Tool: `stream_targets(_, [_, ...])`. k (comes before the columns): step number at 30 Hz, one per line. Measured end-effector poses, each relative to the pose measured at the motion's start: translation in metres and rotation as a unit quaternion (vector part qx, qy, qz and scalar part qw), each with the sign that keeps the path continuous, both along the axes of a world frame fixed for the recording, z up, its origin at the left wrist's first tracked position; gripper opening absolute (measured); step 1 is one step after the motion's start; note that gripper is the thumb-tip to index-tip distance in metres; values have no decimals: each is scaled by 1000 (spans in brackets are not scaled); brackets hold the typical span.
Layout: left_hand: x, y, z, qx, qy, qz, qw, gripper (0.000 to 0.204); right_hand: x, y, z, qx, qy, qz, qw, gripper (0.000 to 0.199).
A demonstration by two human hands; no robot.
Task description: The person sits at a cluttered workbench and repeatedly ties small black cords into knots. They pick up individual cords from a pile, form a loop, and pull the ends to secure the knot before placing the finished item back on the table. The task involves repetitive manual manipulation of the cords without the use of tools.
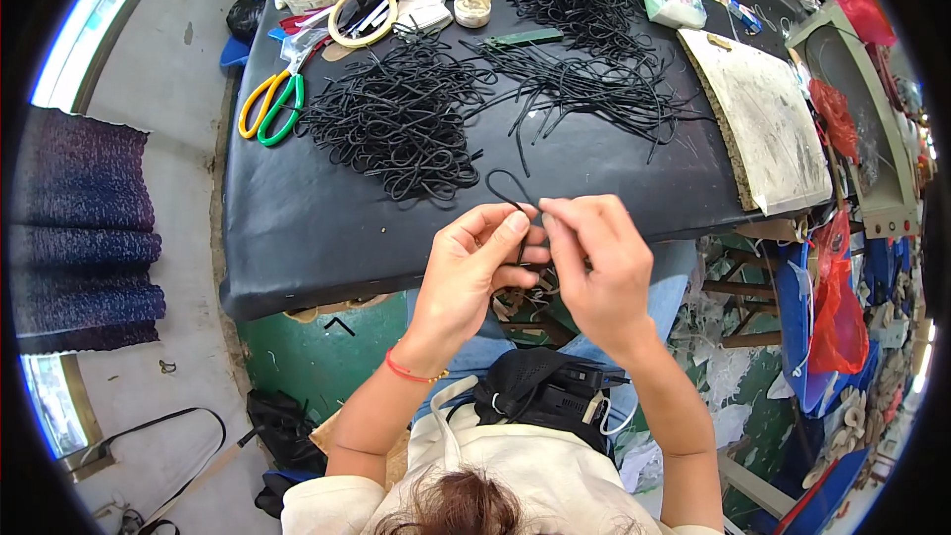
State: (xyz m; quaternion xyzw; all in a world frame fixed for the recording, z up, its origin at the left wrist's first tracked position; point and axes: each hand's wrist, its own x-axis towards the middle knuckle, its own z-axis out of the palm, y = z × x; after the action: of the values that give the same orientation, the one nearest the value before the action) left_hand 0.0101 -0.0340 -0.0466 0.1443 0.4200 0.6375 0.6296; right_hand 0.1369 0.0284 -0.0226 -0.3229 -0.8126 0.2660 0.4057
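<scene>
Both hands' fingers point(515, 223) pinch a looped black cord point(507, 188) rising between them

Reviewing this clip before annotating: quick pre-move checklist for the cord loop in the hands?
1. Left hand pinching the black cord loop: ok.
2. Right hand on the same cord, fingertips meeting the left's: ok.
3. Loop closed and knotted: cannot tell, the fingers hide the ends.
4. Loop apart from the looped-cord pile: ok, a gap of bare black table shows.
5. Scissors off the hands' path: ok, far left on the table.
6. Straight cords untangled: not ok, they lie crossed.
</scene>
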Motion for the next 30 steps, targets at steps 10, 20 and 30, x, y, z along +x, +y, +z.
stream_targets(10, [8,4,-3,64,0,97,993,11,6,-3,-6,40,-50,41,997,15])
stream_targets(20, [-4,2,2,-15,-55,-80,995,11,18,11,1,130,-62,66,987,21])
stream_targets(30, [-11,3,3,47,346,-107,931,12,40,11,27,135,-180,99,969,21])
